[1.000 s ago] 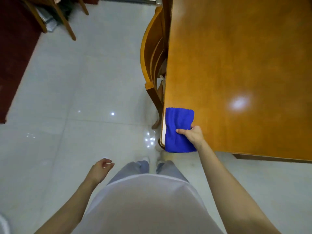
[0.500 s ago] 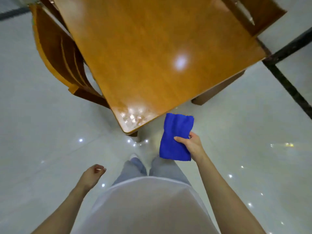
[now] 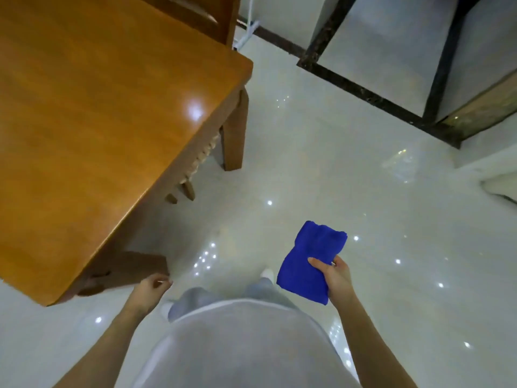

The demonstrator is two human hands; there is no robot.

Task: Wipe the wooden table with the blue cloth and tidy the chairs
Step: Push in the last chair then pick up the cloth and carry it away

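While one blue cloth (image 3: 312,261) is gripped by the right hand (image 3: 337,278) over the floor, off the one wooden table (image 3: 92,113) it touched earlier, the left hand (image 3: 148,289) is loosely curled, empty; one chair (image 3: 195,18) is seen.

We see the folded blue cloth (image 3: 310,261) hanging off the table, over the pale floor, near right. The glossy wooden table (image 3: 92,121) fills the left, a chair (image 3: 195,15) tucked at its far end.
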